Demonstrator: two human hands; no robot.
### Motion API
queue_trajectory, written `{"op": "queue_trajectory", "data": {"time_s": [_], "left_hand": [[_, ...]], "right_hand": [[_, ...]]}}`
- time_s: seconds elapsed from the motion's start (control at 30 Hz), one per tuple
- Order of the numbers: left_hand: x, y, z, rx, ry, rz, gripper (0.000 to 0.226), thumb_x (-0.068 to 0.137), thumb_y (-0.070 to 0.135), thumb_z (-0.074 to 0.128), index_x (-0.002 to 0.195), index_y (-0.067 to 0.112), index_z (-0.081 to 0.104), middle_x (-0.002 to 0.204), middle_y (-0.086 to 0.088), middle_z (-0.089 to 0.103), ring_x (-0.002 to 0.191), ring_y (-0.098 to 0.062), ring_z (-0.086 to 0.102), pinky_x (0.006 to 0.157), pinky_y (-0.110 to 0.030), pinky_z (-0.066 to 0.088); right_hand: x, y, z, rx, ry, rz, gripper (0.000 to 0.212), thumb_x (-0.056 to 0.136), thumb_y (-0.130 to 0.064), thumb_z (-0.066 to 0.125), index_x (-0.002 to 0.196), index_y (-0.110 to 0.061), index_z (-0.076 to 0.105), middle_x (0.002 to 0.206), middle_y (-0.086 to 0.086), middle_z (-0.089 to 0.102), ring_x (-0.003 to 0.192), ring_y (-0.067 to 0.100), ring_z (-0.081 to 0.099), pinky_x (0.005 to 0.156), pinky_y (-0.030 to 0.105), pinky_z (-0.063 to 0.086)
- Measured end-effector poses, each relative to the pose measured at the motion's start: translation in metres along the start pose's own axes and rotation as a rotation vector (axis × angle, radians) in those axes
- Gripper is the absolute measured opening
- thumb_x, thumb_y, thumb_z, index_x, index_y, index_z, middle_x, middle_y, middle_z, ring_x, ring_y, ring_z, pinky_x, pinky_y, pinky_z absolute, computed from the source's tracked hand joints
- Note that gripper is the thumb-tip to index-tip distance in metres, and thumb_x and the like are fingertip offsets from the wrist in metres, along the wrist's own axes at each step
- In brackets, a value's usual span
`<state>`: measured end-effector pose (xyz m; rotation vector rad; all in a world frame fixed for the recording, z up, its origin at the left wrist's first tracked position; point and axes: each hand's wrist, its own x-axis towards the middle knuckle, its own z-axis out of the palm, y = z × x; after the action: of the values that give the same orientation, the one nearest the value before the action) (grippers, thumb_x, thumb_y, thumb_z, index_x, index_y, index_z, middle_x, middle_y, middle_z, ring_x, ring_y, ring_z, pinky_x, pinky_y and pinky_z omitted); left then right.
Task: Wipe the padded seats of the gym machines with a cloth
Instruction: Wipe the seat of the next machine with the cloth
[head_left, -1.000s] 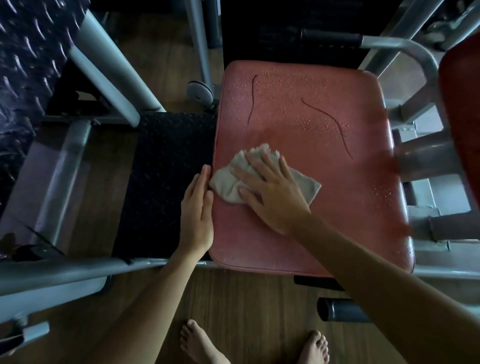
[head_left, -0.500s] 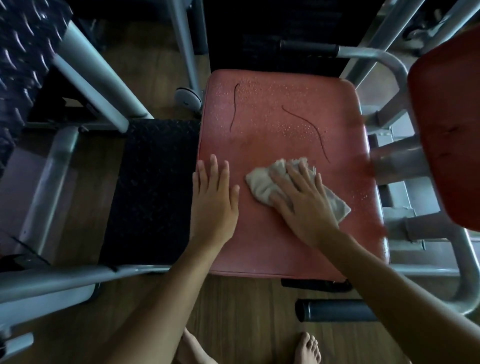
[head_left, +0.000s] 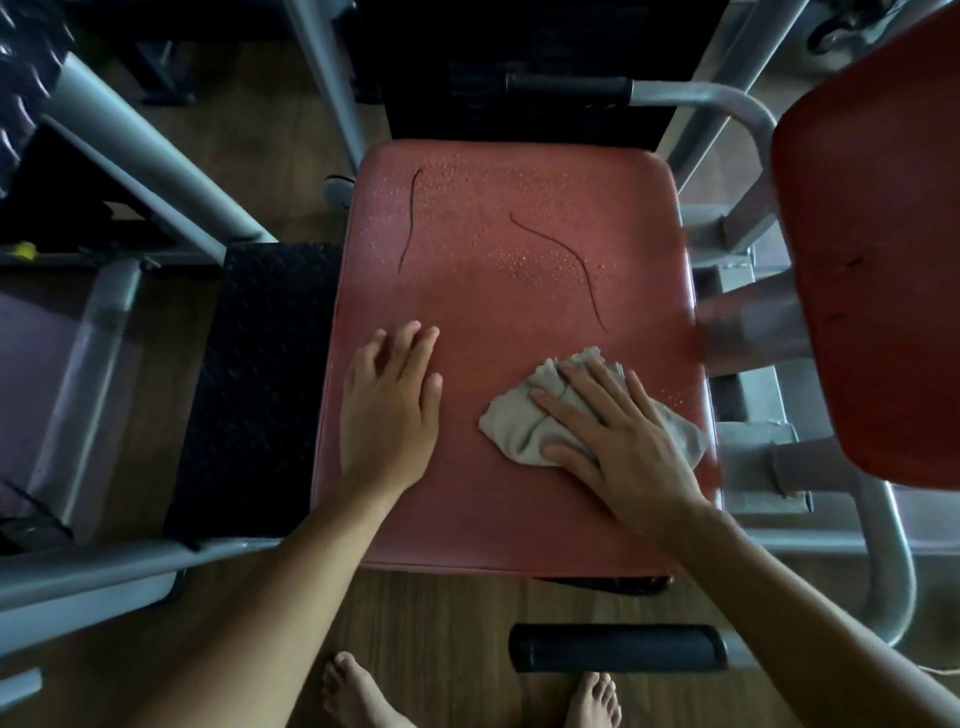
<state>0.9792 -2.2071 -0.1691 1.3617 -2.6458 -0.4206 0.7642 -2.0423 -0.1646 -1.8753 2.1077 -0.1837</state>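
Sweeping over from the left edge, right hand (head_left: 623, 447) is pressing the cloth (head_left: 519, 431) flat-fingered onto the seat (head_left: 493, 301) near its right side, left hand (head_left: 389, 410) lying spread alongside — far droplets (head_left: 524, 249) still waiting.

I see one red padded seat (head_left: 498, 291): rectangular, rounded corners, lying flat in the centre of view. Its far half carries two thin dark wavy cracks (head_left: 561, 260) and a speckle of fine droplets (head_left: 467, 182); the near half looks smooth and matte. The cloth (head_left: 519, 431) is beige-grey and crumpled. It sits on the seat's near-right part, close to the right edge, pressed flat under my right hand (head_left: 623, 441) with the fingers spread straight. A second red pad (head_left: 883, 260) is at the right, raised and tilted.
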Motion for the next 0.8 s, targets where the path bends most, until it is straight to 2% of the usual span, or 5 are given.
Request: {"op": "queue_trajectory", "data": {"time_s": [0.13,0.43,0.53,0.7,0.8], "left_hand": [[0.000,-0.001,0.007,0.043,0.006,0.061,0.052,0.109,0.032,0.027,0.158,0.018,0.028,0.166,0.001,0.025,0.156,-0.030,0.012,0.126,-0.049,0.016],[0.003,-0.005,0.011,0.010,0.058,0.079,0.049,0.109,0.026,0.031,0.157,0.018,0.031,0.165,0.004,0.025,0.156,-0.024,0.012,0.126,-0.047,0.016],[0.002,-0.006,0.012,0.007,0.080,0.085,0.048,0.108,0.024,0.033,0.156,0.018,0.034,0.164,0.003,0.028,0.156,-0.025,0.015,0.125,-0.048,0.019],[0.002,-0.007,0.012,-0.005,0.091,0.088,0.049,0.107,0.024,0.035,0.156,0.017,0.035,0.164,0.003,0.028,0.155,-0.026,0.016,0.124,-0.050,0.021],[0.002,-0.007,0.012,-0.003,0.091,0.084,0.048,0.108,0.024,0.034,0.155,0.017,0.035,0.164,0.003,0.029,0.155,-0.025,0.016,0.125,-0.049,0.021]], "right_hand": [[0.045,0.030,-0.012,-0.049,0.032,-0.056,0.058,0.103,-0.060,0.024,0.157,-0.039,0.027,0.168,-0.002,0.019,0.156,0.023,0.008,0.126,0.051,0.008],[0.229,0.062,-0.043,-0.015,0.183,0.119,0.056,0.103,-0.058,0.031,0.154,-0.036,0.036,0.164,0.002,0.029,0.155,0.026,0.011,0.125,0.051,0.006],[0.201,0.051,-0.033,-0.037,0.207,0.059,0.059,0.102,-0.057,0.028,0.155,-0.032,0.034,0.163,0.003,0.031,0.154,0.028,0.014,0.124,0.053,0.010],[0.073,0.017,-0.009,-0.016,0.114,-0.130,0.055,0.105,-0.052,0.033,0.157,-0.032,0.032,0.166,-0.002,0.025,0.156,0.024,0.012,0.126,0.051,0.011],[0.081,0.035,-0.014,-0.040,0.065,-0.210,0.054,0.105,-0.054,0.030,0.155,-0.034,0.035,0.165,-0.001,0.028,0.155,0.025,0.016,0.125,0.052,0.012]]}}
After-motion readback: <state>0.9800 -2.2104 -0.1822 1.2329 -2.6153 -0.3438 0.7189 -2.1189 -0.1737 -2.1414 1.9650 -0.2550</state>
